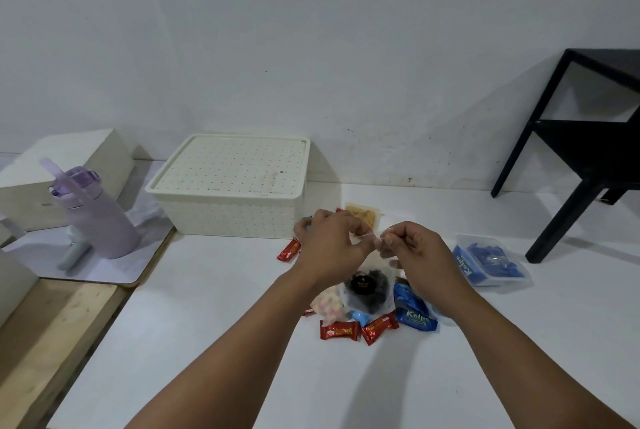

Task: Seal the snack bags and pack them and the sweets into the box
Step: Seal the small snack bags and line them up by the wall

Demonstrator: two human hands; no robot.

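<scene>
Left hand (329, 241) and right hand (417, 248): both raised above the white table (207, 342), thumb and fingers of each pressed together on the top edge of a clear snack bag (367, 286). The bag hangs between them and holds dark pieces.

Under and around the bag, on the table: a small bag of pale pink and white pieces (327, 305); red-wrapped sweets (341, 331); blue "Kalpa" wrappers (414, 312). One more red sweet (289, 250) lies just left of the left hand.

Behind the hands: a bag of yellowish snacks (363, 214).

Right: a clear bag of blue wrappers (491, 264).

Left of the hands: cream perforated box (232, 186), lid on.

Far left: lilac bottle (93, 214). Far right: black stool (581, 151).
</scene>
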